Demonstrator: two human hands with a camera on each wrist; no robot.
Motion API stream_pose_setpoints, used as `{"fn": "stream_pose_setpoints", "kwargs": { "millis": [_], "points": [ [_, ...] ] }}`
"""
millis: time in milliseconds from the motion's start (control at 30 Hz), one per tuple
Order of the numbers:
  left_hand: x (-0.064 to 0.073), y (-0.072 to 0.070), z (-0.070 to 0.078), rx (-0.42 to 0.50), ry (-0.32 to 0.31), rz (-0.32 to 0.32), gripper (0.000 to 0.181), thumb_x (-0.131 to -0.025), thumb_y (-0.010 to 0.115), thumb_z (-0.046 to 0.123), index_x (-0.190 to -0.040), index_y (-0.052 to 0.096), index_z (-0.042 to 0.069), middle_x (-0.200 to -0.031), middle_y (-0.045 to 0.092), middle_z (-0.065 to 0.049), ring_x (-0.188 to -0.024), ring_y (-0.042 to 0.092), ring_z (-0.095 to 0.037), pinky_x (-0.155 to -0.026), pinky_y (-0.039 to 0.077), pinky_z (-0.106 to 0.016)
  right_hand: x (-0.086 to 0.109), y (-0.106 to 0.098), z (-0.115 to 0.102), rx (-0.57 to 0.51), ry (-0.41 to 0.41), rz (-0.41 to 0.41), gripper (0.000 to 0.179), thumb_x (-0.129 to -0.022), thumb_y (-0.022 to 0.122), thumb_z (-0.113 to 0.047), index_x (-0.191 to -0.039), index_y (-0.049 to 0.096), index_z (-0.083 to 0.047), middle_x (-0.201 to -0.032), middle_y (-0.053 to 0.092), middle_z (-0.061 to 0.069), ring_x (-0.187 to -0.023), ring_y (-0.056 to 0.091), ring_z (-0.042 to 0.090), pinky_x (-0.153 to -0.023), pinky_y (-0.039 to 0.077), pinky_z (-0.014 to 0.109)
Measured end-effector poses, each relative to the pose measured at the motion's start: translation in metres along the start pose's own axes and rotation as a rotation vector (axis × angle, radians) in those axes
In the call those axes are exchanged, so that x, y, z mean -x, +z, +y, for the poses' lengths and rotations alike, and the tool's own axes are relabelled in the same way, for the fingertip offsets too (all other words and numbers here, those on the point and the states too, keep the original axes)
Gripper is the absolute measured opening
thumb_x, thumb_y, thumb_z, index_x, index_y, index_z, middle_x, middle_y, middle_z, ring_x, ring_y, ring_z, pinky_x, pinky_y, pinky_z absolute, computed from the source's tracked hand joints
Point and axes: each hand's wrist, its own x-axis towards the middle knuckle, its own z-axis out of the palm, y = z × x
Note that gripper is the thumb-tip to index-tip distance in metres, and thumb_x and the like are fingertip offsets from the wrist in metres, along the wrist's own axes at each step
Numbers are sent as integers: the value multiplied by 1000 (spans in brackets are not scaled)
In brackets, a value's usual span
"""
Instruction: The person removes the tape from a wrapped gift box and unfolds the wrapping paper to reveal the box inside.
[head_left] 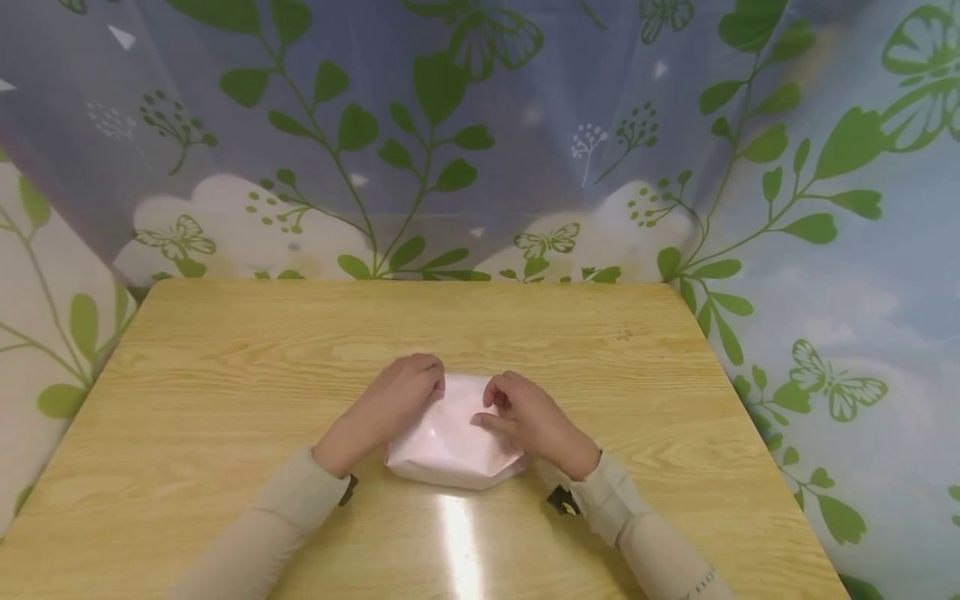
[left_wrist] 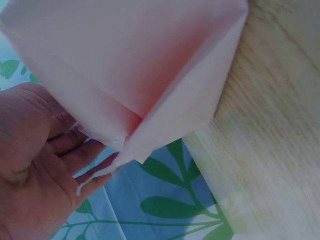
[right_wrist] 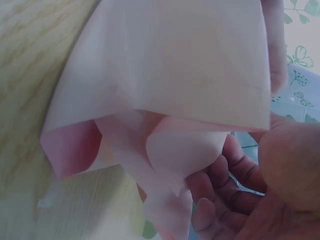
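A pale pink paper wrapper (head_left: 459, 433), folded into a squat parcel shape, lies on the table between the two hands. My left hand (head_left: 407, 387) grips its far left edge with bent fingers. From the left wrist, the wrapper (left_wrist: 125, 55) shows a deep fold, and the left fingers (left_wrist: 82, 156) reach behind its end. My right hand (head_left: 536, 421) is at the right end, thumb over the top and apart from the forefinger. The right wrist view shows loose end flaps (right_wrist: 187, 150) with a darker pink inside, and bent right fingers (right_wrist: 202, 212) touching them.
The wood-grain table (head_left: 247, 358) extends around the wrapper, with a bright light streak near its front. A curtain (head_left: 525, 150) printed with leaves and butterflies stands behind and along both sides. Dark straps sit at both sleeve cuffs (head_left: 603, 492).
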Motion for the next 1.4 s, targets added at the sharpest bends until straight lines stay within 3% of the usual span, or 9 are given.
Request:
{"fn": "stream_pose_setpoints", "kwargs": {
  "millis": [267, 433, 567, 733, 933, 1033, 1167, 1300, 1400],
  "points": [
    [11, -3, 3, -52, -14, 60, 7, -94, 72, 13, -96, 69, 7, -108, 70, -7, -105, 66, -27, -99, 53, -44, -1, 2, 2, 15, 7, -6, 25, -90, 79, -32, -91, 60, -15, -81, 53, -3, -73, 49, 11, -62, 43, 24],
    [33, -7, 44, -165, -132, 101, 27, -94, 72, 25, -110, 71, 3, -125, 69, -16, -120, 63, -35, -106, 49, -52, 3, 0, -3, 52, 35, -17, 28, -89, 79, -35, -94, 60, -15, -76, 51, -5, -68, 48, 9, -59, 42, 23],
    [48, 2, 85, -206, -203, 67, 50, -94, 68, 42, -114, 70, -4, -128, 66, -24, -120, 63, -40, -105, 50, -52, 9, 0, -8, 122, 38, -38, 31, -90, 78, -39, -99, 59, -16, -70, 53, -9, -61, 49, 5, -56, 43, 23],
    [56, 19, 109, -259, -292, 17, 84, -87, 67, 59, -122, 61, -17, -133, 59, -34, -126, 58, -44, -108, 47, -50, 11, -2, -19, 183, -12, -85, 24, -93, 74, -36, -88, 62, -15, -63, 56, -12, -55, 48, 1, -54, 45, 22],
    [59, 31, 110, -360, -294, 18, 96, -85, 68, 64, -125, 57, -22, -134, 56, -39, -128, 56, -46, -110, 47, -48, 8, -7, -28, 229, -29, -101, 23, -94, 72, -33, -80, 63, -16, -61, 57, -12, -54, 47, 2, -51, 43, 23],
    [59, 29, 105, -395, -254, 27, 92, -83, 73, 60, -124, 59, -21, -134, 57, -37, -128, 56, -45, -110, 47, -45, 4, -11, -27, 238, -11, -21, 21, -92, 76, -30, -102, 69, -12, -84, 69, -3, -73, 63, 12, -64, 55, 30],
    [59, 21, 92, -323, -200, -8, 82, -83, 78, 48, -127, 59, -18, -138, 55, -34, -132, 53, -45, -111, 47, -46, 0, -11, -22, 226, -42, -16, 47, -95, 73, -23, -134, 60, 0, -122, 70, 16, -110, 68, 30, -92, 58, 45],
    [59, 11, 79, -183, -217, -62, 75, -81, 83, 32, -133, 56, -14, -147, 50, -30, -138, 47, -44, -115, 42, -51, 3, -4, -21, 219, -84, -106, 42, -101, 63, -20, -136, 58, 4, -93, 74, 13, -81, 71, 23, -75, 60, 37],
    [59, 5, 71, -207, -235, -55, 67, -76, 84, 17, -132, 59, -11, -147, 53, -25, -136, 50, -44, -113, 44, -52, 6, 2, -25, 202, -93, -123, 22, -101, 63, -19, -109, 70, 0, -73, 71, 6, -66, 68, 15, -61, 57, 28]
  ]
}}
